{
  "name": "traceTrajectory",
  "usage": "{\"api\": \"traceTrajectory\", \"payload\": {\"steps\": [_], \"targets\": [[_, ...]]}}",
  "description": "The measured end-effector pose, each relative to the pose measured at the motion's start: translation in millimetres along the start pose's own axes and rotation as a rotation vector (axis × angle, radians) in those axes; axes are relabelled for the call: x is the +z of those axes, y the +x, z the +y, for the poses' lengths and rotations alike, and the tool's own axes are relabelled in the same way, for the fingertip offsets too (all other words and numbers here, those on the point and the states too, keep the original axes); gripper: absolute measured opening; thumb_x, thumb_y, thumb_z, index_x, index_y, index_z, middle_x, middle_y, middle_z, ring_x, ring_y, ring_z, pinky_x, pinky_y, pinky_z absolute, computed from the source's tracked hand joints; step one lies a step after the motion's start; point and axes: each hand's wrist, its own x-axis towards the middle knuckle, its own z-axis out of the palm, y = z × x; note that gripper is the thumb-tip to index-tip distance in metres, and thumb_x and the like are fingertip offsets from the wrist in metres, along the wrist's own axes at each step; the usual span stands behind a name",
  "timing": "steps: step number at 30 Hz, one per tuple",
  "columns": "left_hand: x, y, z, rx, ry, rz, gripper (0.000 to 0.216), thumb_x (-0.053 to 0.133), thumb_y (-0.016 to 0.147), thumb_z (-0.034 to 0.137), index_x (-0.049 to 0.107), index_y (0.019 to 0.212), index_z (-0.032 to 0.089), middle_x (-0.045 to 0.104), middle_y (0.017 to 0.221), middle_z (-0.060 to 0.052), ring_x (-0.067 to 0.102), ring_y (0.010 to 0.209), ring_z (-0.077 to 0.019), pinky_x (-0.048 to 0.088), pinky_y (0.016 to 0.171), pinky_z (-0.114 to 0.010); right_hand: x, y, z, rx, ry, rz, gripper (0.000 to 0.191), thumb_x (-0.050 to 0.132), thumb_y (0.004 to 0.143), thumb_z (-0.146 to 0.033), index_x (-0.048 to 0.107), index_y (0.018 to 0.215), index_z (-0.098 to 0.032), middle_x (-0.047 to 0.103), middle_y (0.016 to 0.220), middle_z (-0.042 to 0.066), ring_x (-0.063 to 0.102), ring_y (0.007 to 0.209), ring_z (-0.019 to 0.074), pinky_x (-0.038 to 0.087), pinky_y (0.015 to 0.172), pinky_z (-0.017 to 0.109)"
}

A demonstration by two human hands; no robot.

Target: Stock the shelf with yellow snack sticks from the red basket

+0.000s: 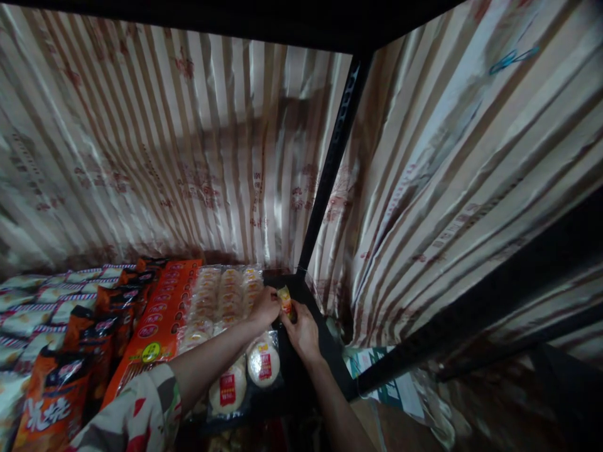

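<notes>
Beyond a patterned sleeve [141, 402] and round white cakes [264, 366] in glossy clear film, a person's right hand [304, 331] grips a small yellow packet [285, 302] above the black shelf [325, 340], whose dark surface shows through to its right edge. The left hand [264, 306] meets the packet's side, its hold impossible to tell; behind, a slotted post [332, 163] fronts shiny, pleated curtains [226, 138].

There are two hands [264, 308] [302, 329], one yellow packet [285, 302] and one orange sheet [162, 307].
</notes>
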Motion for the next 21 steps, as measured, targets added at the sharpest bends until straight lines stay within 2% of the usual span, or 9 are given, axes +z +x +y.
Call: {"api": "traceTrajectory", "payload": {"steps": [3, 7, 12, 16, 21], "targets": [[0.5, 13.2, 1.6, 0.033, 0.065, 0.014, 0.031, 0.048, 0.078, 0.011, 0.061, 0.106, 0.011, 0.066, 0.102, -0.014, 0.061, 0.096, -0.0239, 0.043, 0.083, -0.031, 12.0, 18.4, 2.2, 0.037, -0.011, -0.025, 0.041, 0.047, 0.088, -0.040, 0.060, 0.115, -0.012, 0.064, 0.100, 0.012, 0.061, 0.094, 0.0241, 0.047, 0.081, 0.033], [-3.7, 26.9, 2.8, 0.160, 0.195, -0.005, 0.032, 0.050, 0.073, 0.005, 0.065, 0.101, 0.012, 0.066, 0.104, -0.015, 0.057, 0.105, -0.0281, 0.039, 0.093, -0.036, 29.8, 41.3, 4.5, 0.039, 0.000, -0.026, 0.039, 0.046, 0.088, -0.035, 0.060, 0.115, -0.011, 0.065, 0.096, 0.012, 0.062, 0.091, 0.0222, 0.047, 0.081, 0.031], [-14.4, 36.2, 0.7, 0.402, 0.630, -0.123, 0.035, 0.044, 0.078, 0.007, 0.064, 0.106, 0.011, 0.065, 0.110, -0.014, 0.053, 0.113, -0.0253, 0.026, 0.109, -0.040, 54.7, 64.3, 8.1, 0.035, -0.032, -0.005, 0.036, 0.051, 0.085, -0.029, 0.060, 0.114, -0.010, 0.065, 0.099, 0.012, 0.060, 0.095, 0.0217, 0.046, 0.085, 0.030], [-18.6, 40.6, -5.9, 0.411, 0.822, -0.109, 0.045, 0.037, 0.081, 0.009, 0.057, 0.122, 0.007, 0.051, 0.135, -0.015, 0.034, 0.133, -0.0275, 0.016, 0.114, -0.047, 67.9, 79.1, 6.5, 0.068, -0.060, -0.016, 0.035, 0.050, 0.086, -0.031, 0.061, 0.113, -0.012, 0.065, 0.098, 0.011, 0.060, 0.094, 0.0207, 0.045, 0.085, 0.029], [-17.6, 47.4, -15.8, 0.376, 0.838, -0.131, 0.050, 0.035, 0.083, 0.012, 0.049, 0.131, 0.006, 0.047, 0.140, -0.014, 0.021, 0.140, -0.0277, 0.013, 0.115, -0.048, 75.4, 92.3, -0.7, 0.115, -0.062, -0.067, 0.030, 0.049, 0.087, -0.027, 0.062, 0.110, -0.012, 0.064, 0.097, 0.012, 0.060, 0.092, 0.0205, 0.045, 0.084, 0.028]]}}
